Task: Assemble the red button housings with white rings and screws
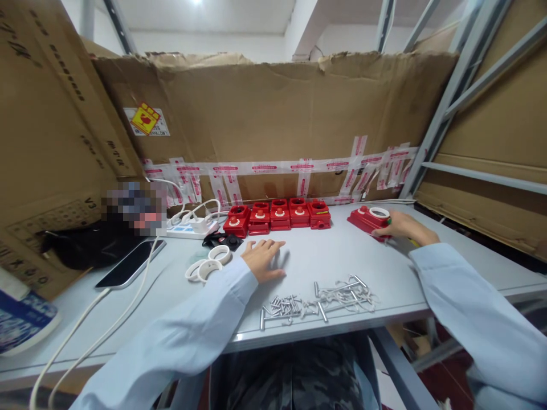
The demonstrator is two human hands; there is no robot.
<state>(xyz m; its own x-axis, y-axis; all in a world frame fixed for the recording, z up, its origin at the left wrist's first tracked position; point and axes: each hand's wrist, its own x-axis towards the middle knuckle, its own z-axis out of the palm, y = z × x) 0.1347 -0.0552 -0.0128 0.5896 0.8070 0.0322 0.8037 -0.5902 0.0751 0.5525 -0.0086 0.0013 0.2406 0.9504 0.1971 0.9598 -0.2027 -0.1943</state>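
My right hand (pixel 404 226) grips the right end of a red housing (pixel 361 221) with a white ring (pixel 379 213) in its round opening. Small bits of green and yellow show by that hand; what they belong to I cannot make out. My left hand (pixel 264 260) lies over the table with fingers spread, holding nothing. Beside its wrist are several loose white rings (pixel 210 269) and a small black part (pixel 228 241). A row of several red housings (pixel 280 216) stands behind it. Nearer me lie a heap of small screws (pixel 284 306) and metal T-shaped bars with white cords (pixel 342 293).
A white power strip (pixel 192 226) with plugs and a phone (pixel 130 265) with a white cable lie at the left, near a black bag (pixel 106 245). A blue and white tub (pixel 25 316) stands at the left edge. Cardboard (pixel 273 114) walls the back; a metal frame (pixel 444 108) rises at right.
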